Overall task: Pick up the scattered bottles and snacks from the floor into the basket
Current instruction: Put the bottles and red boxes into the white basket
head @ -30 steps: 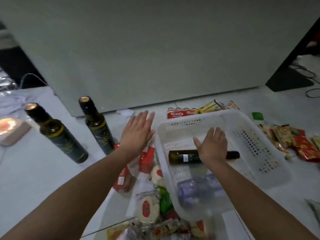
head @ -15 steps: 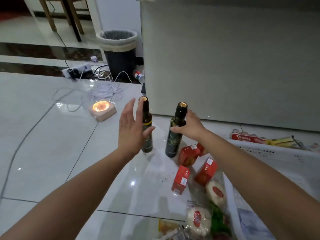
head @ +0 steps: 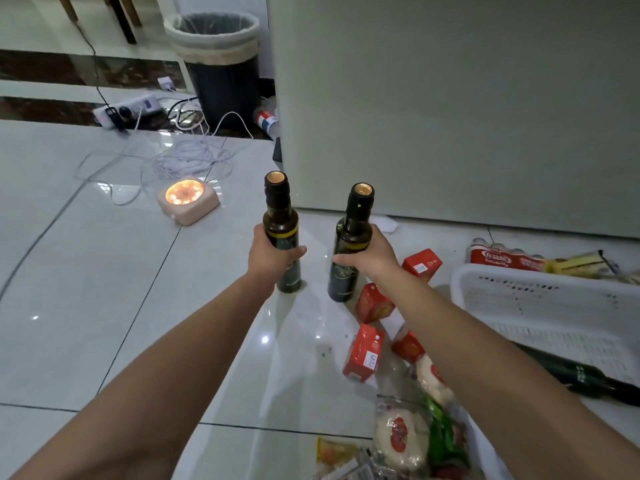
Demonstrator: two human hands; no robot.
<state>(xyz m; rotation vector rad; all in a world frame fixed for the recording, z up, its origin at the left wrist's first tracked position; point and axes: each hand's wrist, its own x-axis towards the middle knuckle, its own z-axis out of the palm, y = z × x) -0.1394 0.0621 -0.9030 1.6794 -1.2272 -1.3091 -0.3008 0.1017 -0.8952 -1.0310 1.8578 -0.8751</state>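
While two bottles stand upright on the floor, the left hand (head: 270, 258) grips the left bottle (head: 280, 220) and the right hand (head: 371, 259) grips the right bottle (head: 354, 233). Farther right, the basket (head: 540, 289) holds a third bottle (head: 581, 374) lying flat.

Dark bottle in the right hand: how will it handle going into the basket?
Likely rigid glass, given the glossy dark bottle, so probably heavy and breakable. Tall and narrow: apt to tip if stood upright. Round body may roll once laid flat.
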